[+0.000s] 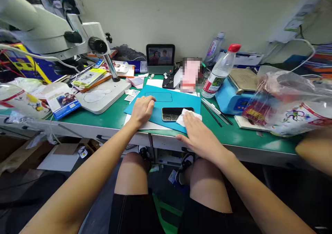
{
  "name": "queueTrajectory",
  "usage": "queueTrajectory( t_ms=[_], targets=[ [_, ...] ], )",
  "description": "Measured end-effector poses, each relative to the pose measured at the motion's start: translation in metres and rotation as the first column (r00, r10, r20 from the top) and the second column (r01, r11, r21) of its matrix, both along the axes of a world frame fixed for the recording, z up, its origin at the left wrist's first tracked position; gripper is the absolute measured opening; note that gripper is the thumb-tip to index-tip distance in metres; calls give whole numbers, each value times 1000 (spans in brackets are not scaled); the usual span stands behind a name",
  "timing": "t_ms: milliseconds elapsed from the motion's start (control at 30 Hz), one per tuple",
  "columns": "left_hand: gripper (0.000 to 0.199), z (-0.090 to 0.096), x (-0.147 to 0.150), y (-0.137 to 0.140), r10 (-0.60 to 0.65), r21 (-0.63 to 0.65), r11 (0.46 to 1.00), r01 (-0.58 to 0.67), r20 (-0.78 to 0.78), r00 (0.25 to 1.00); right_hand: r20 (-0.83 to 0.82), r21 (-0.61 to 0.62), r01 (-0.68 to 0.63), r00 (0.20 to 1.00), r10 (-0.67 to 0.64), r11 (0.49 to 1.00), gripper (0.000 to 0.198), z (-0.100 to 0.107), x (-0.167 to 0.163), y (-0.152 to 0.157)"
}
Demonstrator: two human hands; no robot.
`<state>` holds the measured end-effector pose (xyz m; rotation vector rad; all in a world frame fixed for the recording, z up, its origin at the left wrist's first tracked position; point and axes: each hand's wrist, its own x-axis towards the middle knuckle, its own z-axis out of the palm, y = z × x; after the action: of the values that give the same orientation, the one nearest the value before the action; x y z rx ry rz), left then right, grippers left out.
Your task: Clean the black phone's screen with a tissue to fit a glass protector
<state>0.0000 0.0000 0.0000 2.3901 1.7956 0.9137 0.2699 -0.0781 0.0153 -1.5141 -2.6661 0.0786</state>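
A smartphone [171, 114] with a dark, reflective face lies flat on a blue mat [158, 104] near the table's front edge. My right hand [197, 132] presses a folded white tissue [181, 119] onto the phone's right end, with the fingers over the tissue and the thumb held out to the side. To the left of the phone, my left hand [142, 110] rests on the mat, its fingers loosely curled. Nothing shows in that hand. Behind the phone, a phone-shaped outline is marked on the mat.
A microscope stand [103, 99] fills the left side. Thin tools [216, 111], a red-capped bottle [218, 73] and a blue device [233, 95] stand right of the mat. Plastic-wrapped packages [293, 113] lie farther right, near another person's blurred arm [316, 151]. A small display [160, 58] stands behind.
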Motion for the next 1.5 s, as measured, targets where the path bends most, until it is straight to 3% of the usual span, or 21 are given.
queueTrajectory(
  t_ms=[200, 367, 567, 667, 800, 933, 1033, 1233, 1500],
  targets=[
    [35, -6, -4, 7, 100, 24, 995, -100, 31, 995, -21, -66, 75, 997, -77, 995, 123, 7, 8, 35],
    [35, -4, -5, 7, 117, 65, 991, -119, 32, 993, -48, -53, -29, 998, 26, 998, 119, 9, -39, 43],
    [36, -3, -3, 6, 85, 64, 994, -86, 16, 996, -79, 27, -137, 987, 139, 990, 111, 5, -79, 24],
    [36, -5, -5, 8, 70, 43, 997, -71, 13, 997, -88, 36, -180, 979, 182, 983, 105, 2, -65, 10],
    [35, -8, -7, 10, 35, 20, 999, -35, 18, 999, -74, 71, -225, 970, 230, 972, 104, 0, -21, -3],
    [35, -5, -5, 8, -36, 7, 999, 36, 20, 999, -35, 34, -103, 994, 104, 994, 108, 3, 18, 6],
    [35, 0, -4, 1, -148, -17, 989, 148, 1, 989, -22, -20, -44, 999, 44, 999, 111, 6, 25, 26],
    [38, 9, -2, -8, -364, -60, 931, 361, -59, 930, -50, -37, -65, 997, 63, 997, 113, 6, -12, 55],
    [40, 11, 4, -8, -409, -62, 912, 405, -164, 898, -116, -32, -272, 957, 267, 962, 120, 5, -69, 54]
  ],
)
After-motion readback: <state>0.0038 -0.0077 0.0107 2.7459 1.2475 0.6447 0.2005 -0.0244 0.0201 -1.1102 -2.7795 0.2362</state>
